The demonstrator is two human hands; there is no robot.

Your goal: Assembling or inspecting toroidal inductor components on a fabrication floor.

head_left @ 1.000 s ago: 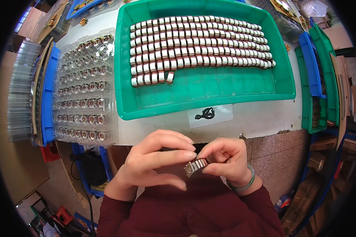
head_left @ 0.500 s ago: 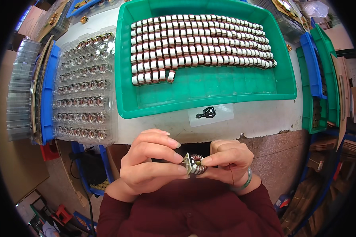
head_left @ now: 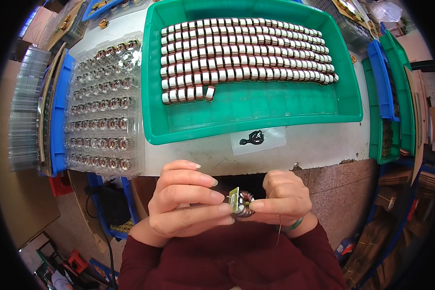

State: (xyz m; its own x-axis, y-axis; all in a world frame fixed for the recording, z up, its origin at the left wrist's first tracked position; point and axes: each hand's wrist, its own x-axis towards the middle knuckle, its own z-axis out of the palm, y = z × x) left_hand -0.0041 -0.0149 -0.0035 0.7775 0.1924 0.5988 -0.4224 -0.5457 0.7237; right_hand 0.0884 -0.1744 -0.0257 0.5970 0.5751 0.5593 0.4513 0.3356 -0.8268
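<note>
Wire-wound coil (head_left: 245,203) with small board (head_left: 235,200), between hands (head_left: 182,205) (head_left: 289,199), right pinching coil, left at board, grip unclear

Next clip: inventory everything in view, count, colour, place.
table: one, white, centre
bin: one, green, on table
parts: many, white-topped, in bin
tray: one, clear, table's left
coils: many, dark, in tray
paper: one, white, before bin
blob: one, black, on paper
side bins: several, blue and green, right
other goods: many, mixed, rim, mostly unclear
held coil: one, brown and white, lower centre
board: one, yellowish, against held coil
wire: one, dark, right of held coil
bracelet: one, green, right wrist
left hand: one, bare, at board
right hand: one, bare, on held coil
</note>
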